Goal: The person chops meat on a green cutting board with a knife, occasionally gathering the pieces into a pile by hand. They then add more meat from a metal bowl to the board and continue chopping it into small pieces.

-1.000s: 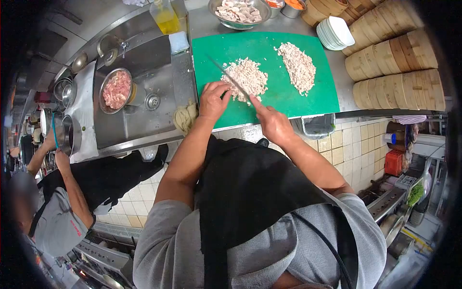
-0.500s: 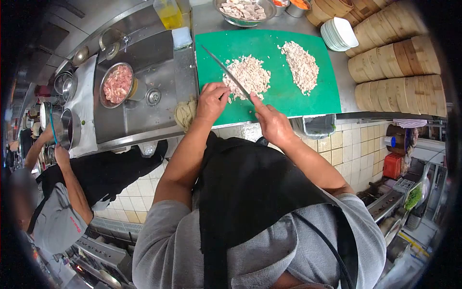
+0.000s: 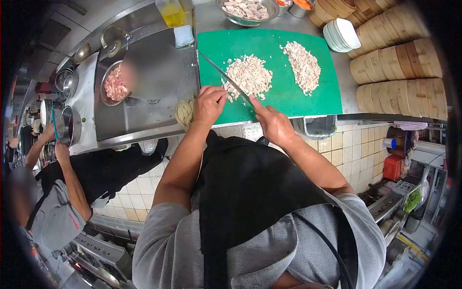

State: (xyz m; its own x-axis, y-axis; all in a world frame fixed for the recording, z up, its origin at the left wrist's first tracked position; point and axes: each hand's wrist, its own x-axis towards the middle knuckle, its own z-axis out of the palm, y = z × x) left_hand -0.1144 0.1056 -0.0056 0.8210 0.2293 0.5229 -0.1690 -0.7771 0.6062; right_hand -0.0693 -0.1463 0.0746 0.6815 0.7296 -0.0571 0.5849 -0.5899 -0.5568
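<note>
A long knife [image 3: 224,73] is in my right hand [image 3: 275,126], its fingers wrapped round the handle. The blade points up and left across the left pile of chopped pale meat [image 3: 250,74] on the green cutting board [image 3: 284,103]. My left hand [image 3: 209,105] rests at the board's lower left edge, beside that pile, with its fingers curled together; whether they hold anything is too small to tell. A second pile of chopped meat [image 3: 303,67] lies farther right on the board.
Left of the board are a crumpled cloth [image 3: 185,113] and a sink with a bowl of raw meat [image 3: 115,85]. Bamboo steamers [image 3: 399,98] and white plates [image 3: 342,34] stand at the right. A co-worker [image 3: 62,207] stands at the far left.
A blurred patch now covers part of the sink and the raw meat bowl. The view has shifted very slightly; my hands and the knife hold nearly the same place over the board.
</note>
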